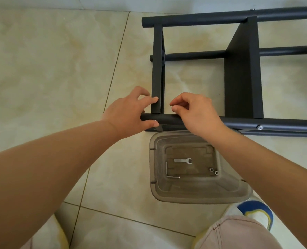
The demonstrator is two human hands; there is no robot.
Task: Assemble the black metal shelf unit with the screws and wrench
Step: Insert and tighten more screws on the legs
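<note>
The shelf (pixel 242 72) is lying on its side on the tiled floor (pixel 50 60), filling the frame from 12 to 3 o'clock, its black tubes running off toward the right. The left hand (pixel 129 114) is gripping the corner at the centre: the thumb is curling under the near tube (pixel 167 119) while the fingers are resting against the end panel (pixel 157 69) that is standing upright there. The right hand (pixel 195 112) is hovering just beside it, over the same tube, with thumb and forefinger pressed together as if pinching something small; I cannot tell what, if anything, is sitting between them. A bolt (pixel 260 127) is showing in the near tube at 3 o'clock.

Just below the hands, toward 5 o'clock, a clear bin (pixel 194 194) is sitting on the floor, touching or nearly touching the shelf. Inside it a flat wrench (pixel 183 160) is lying in the middle, a hex key (pixel 168 172) is lying at its left, and two nuts (pixel 213 171) are lying together at the right. The person's knee (pixel 235 232) and shoe (pixel 257 212) are showing at 5 o'clock.
</note>
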